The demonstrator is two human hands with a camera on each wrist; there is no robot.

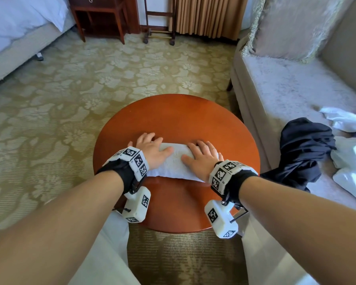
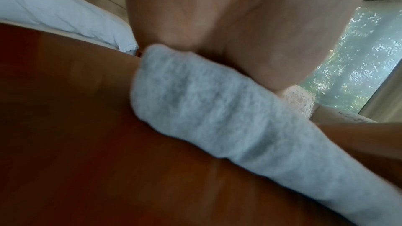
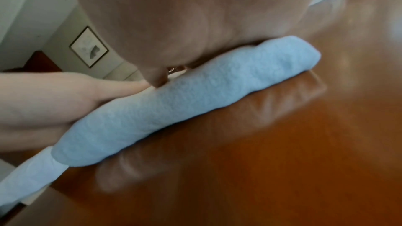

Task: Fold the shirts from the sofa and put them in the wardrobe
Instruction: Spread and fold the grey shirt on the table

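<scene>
White folded shirt (image 1: 174,164) under two hands

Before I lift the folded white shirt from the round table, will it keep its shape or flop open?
The folded white shirt looks soft and thick, so its ends would probably sag. Supporting it underneath seems wise. It may slide easily on the glossy round table.

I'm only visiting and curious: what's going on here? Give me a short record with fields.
Surface: round reddish-brown wooden table
Item in work: folded white garment, lying on the table
Left hand: flat on the garment's left end
Right hand: flat on its right end
Waiting: crumpled dark navy garment and white garments on the grey sofa
</scene>
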